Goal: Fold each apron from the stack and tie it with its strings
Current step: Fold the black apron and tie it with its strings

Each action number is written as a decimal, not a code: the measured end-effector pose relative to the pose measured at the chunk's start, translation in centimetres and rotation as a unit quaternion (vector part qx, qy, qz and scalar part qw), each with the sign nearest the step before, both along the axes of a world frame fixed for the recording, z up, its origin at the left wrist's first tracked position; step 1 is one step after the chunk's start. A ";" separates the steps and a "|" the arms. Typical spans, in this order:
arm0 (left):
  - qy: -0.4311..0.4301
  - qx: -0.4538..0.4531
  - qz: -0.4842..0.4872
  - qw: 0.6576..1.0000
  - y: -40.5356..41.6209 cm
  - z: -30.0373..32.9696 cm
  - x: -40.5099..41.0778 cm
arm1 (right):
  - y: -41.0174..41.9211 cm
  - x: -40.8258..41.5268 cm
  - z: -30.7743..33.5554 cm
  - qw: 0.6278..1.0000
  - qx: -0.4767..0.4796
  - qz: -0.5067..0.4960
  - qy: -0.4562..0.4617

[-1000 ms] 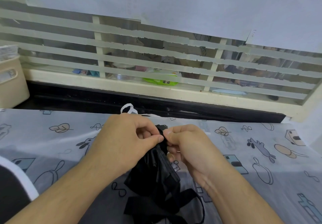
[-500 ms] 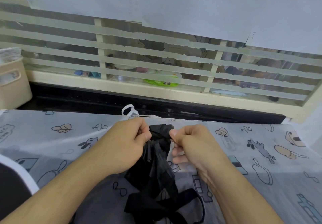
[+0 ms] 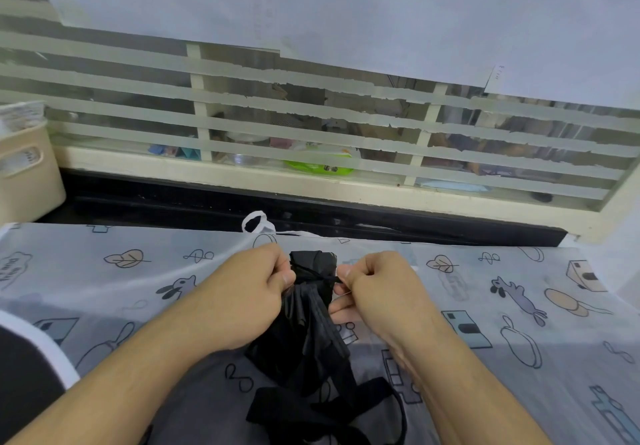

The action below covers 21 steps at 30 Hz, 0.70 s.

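Black apron is bunched into a narrow bundle at centre, near edge of the surface, held slightly raised. Left hand pinches one string end at the bundle's left; right hand pinches the other end at its right, both fists curled tight. String runs taut across the far end of the bundle, cinching it. Judgement: folding done for this apron, knot being pulled tight; loose wide straps trail near. Stack not in view, so remaining aprons cannot be told. Beige bin far left.
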<state>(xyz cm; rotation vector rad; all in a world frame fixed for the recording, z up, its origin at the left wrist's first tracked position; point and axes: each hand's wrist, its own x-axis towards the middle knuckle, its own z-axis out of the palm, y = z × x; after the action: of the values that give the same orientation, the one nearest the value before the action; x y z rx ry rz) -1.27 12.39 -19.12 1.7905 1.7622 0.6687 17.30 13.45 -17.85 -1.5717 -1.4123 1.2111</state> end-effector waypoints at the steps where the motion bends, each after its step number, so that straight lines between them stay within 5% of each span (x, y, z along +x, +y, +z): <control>1: -0.025 -0.023 0.001 0.999 0.0 0.0 -0.1 | -0.1 0.0 0.0 1.000 0.012 0.005 -0.018; 6: -0.273 -0.117 0.021 0.955 -0.1 0.7 -0.1 | 0.2 0.0 0.3 0.994 0.079 0.023 0.071; 9: -0.319 -0.073 0.053 0.943 0.1 0.8 -0.3 | 0.2 -0.2 0.2 0.984 0.096 0.056 0.139; 12: -0.445 -0.016 0.107 0.889 0.4 0.9 -0.7 | 0.3 0.2 -0.1 0.975 0.072 0.091 0.191; 15: -0.538 0.030 0.128 0.833 0.6 1.4 -0.8 | 0.3 0.3 -0.5 0.979 0.045 0.160 0.119; 18: -0.557 0.055 0.158 0.813 1.0 1.4 -1.4 | 0.5 0.5 -0.6 0.983 0.084 0.159 0.047; 21: -0.529 0.063 0.196 0.823 1.2 1.1 -2.1 | 0.9 1.5 0.0 0.974 0.087 0.153 0.143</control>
<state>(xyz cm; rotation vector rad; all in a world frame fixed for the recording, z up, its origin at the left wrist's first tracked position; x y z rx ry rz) -3.41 13.57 -18.00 0.7434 1.2486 1.5868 18.81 14.35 -17.83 -1.0385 -1.5544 1.3858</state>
